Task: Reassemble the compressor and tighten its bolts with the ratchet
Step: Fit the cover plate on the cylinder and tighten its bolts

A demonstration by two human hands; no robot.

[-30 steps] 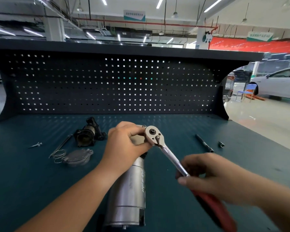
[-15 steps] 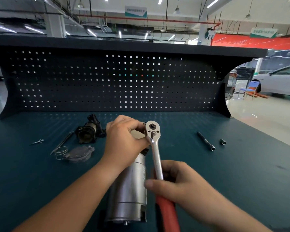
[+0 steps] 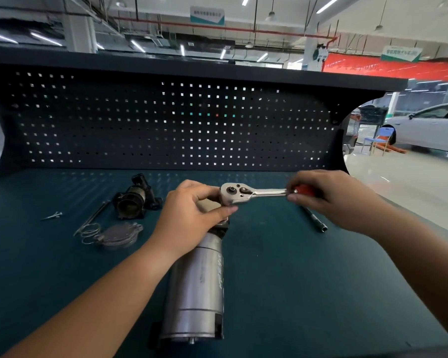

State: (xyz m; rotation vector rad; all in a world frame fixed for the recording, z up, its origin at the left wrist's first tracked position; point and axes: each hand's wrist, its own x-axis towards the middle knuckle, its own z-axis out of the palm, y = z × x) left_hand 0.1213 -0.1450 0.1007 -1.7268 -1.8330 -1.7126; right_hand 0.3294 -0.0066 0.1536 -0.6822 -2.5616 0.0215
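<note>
Fingers of the left hand (image 3: 192, 215) gripped the top of the compressor (image 3: 197, 288) by the ratchet (image 3: 256, 193) head; fingers of the right hand (image 3: 331, 200) clasped its red handle. A pegboard (image 3: 166, 120) backed the teal bench (image 3: 295, 280), a white car (image 3: 429, 130) beyond.

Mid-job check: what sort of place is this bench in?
Probably a car repair or training workshop: a workbench with a perforated tool panel, a white car on the open floor at right, and a ratchet on a compressor body.

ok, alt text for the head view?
Two bare hands work a ratchet on the end of a silver compressor on a teal workbench: left hand pinches the ratchet head, right hand grips its red handle. Loose parts lie left, a black extension bar right.
</note>
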